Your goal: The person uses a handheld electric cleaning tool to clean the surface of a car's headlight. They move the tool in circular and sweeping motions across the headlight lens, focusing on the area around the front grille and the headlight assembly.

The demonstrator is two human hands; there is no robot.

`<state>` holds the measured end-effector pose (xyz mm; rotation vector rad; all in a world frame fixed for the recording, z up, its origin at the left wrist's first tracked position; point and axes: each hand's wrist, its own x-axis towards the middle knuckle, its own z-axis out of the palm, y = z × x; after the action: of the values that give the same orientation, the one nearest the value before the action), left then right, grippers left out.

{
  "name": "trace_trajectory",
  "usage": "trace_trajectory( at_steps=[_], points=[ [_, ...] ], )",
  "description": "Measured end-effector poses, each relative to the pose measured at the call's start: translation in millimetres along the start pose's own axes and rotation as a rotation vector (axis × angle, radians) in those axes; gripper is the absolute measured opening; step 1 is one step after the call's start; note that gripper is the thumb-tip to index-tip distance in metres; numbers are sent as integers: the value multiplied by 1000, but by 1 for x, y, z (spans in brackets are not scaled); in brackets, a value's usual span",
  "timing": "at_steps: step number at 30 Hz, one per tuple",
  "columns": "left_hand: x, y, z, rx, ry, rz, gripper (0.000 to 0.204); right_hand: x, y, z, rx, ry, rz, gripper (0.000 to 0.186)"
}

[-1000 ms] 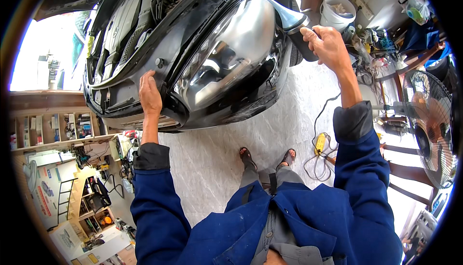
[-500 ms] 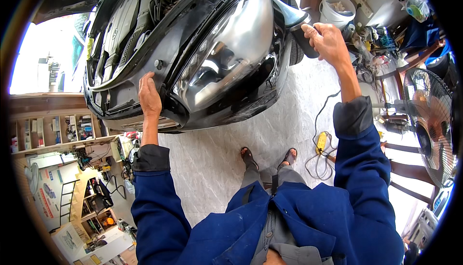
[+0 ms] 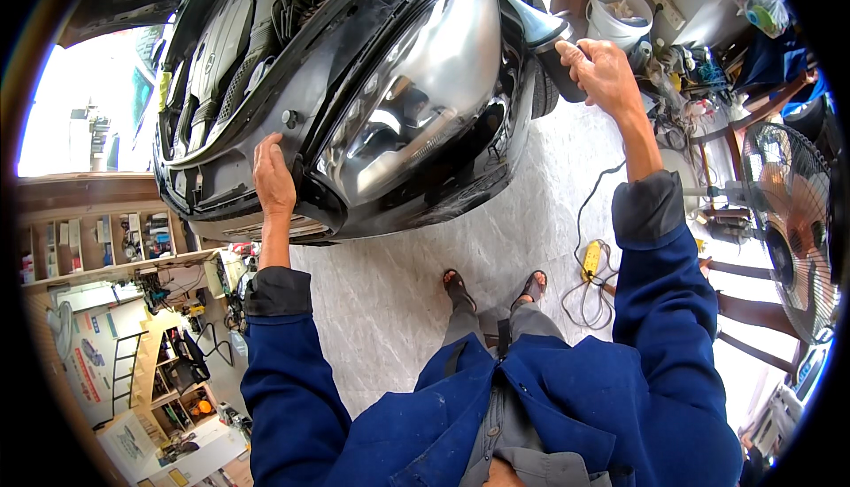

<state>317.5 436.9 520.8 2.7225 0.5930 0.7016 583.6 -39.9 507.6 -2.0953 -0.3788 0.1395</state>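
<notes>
Cone-nosed tool (image 3: 540, 37) beside headlight (image 3: 416, 102), right hand (image 3: 602, 73) gripping its handle (image 3: 560, 77), likely sparing fingers the cone; left hand (image 3: 274, 177) lies loosely open at front panel (image 3: 312, 88), presumably for balance.

Right hand (image 3: 603, 73) slightly higher, spouted cup (image 3: 558, 73) shifted rightward (a little), tip toward outer edge of the headlight (image 3: 421, 88)

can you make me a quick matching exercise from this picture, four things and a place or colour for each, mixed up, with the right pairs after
1. spouted cup
2. headlight
3. power strip
4. bucket

a. set into the car's front corner
b. white
c. in the right hand
d. yellow

Pairs: 1-c, 2-a, 3-d, 4-b
</notes>
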Motion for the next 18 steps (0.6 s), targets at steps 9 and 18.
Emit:
trace_trajectory(
  at_steps=[9, 18],
  points=[
    [0, -2, 1, 0, 5, 14, 33, -4, 2, -3, 43, -31, 18, 56],
    [0, -2, 1, 3, -3, 3, 34, -14, -3, -6, 64, -54, -16, 55]
  ],
)
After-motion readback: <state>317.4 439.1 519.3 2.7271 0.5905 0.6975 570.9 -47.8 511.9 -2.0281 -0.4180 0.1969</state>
